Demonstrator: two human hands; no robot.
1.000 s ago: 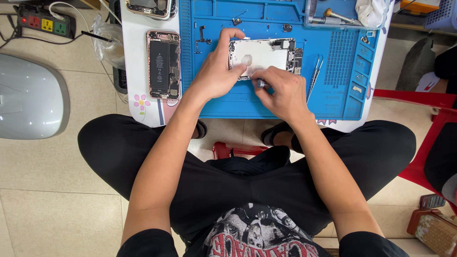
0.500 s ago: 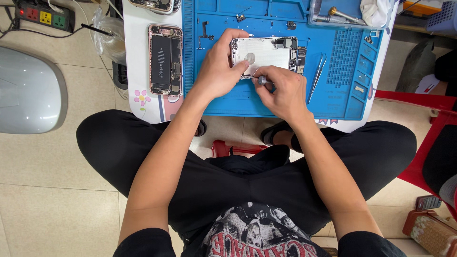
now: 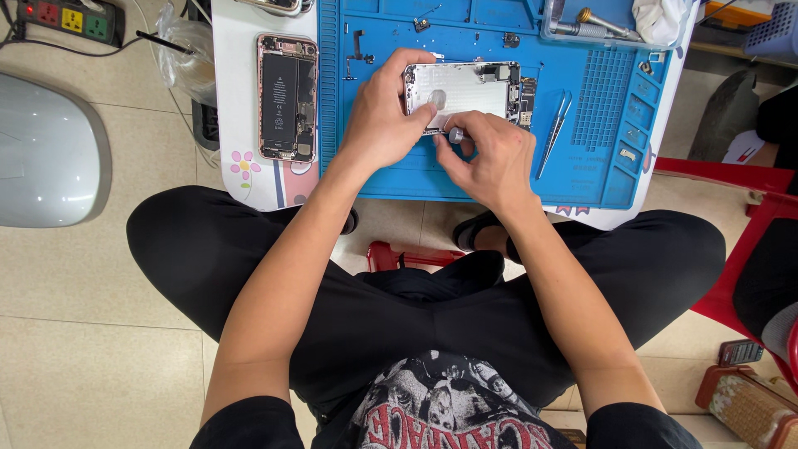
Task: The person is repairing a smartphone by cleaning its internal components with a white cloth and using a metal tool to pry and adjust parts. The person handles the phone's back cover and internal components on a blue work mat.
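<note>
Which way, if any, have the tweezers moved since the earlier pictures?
No. The tweezers lie where they did on the blue mat, between the phone housing and the mat's ridged patch.

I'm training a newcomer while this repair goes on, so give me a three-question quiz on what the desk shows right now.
1. True or false: the tweezers lie on the blue mat, right of the silver phone shell.
2. Which hand holds the small screwdriver? A) left hand B) right hand
3. Fill in: the opened phone with the black battery lies on the ___ table, off the mat.

Key: 1 true; 2 B; 3 white.
</note>
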